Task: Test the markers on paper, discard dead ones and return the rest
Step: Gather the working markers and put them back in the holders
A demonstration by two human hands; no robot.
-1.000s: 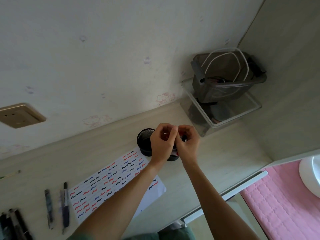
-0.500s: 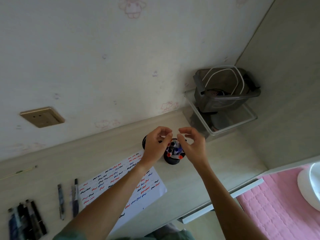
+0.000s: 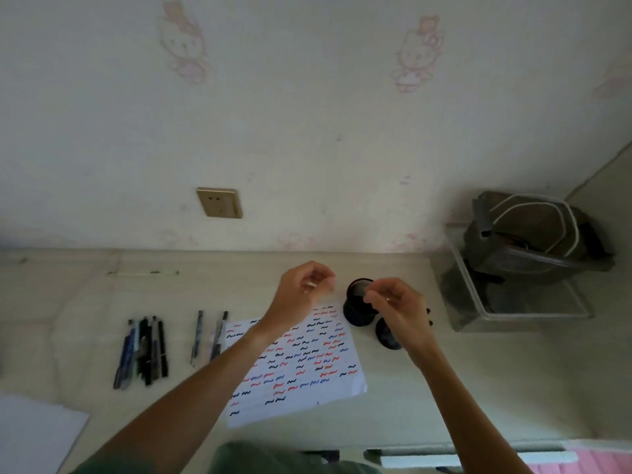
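Observation:
Two black pen cups stand at the back of the desk. The rear cup [image 3: 355, 304] looks empty. The nearer cup [image 3: 385, 334] is mostly hidden under my right hand [image 3: 398, 307], which hovers over it with loosely curled fingers and nothing in them. My left hand [image 3: 299, 297] hangs above the top edge of the test paper [image 3: 297, 366], fingers also loosely curled and empty. The paper is covered with black, red and blue squiggles. Several dark markers [image 3: 143, 350] lie in a row at the left, and two more markers [image 3: 208, 333] lie beside the paper.
A clear plastic bin [image 3: 478, 302] holding a grey basket [image 3: 533, 248] with a white cable stands at the back right against the wall. A wall socket [image 3: 220, 202] sits above the desk. A white sheet [image 3: 34, 436] lies at the front left.
Both hands have let go of the markers in the nearer cup and drawn apart, the left one moving left over the paper. The view has swung left and up.

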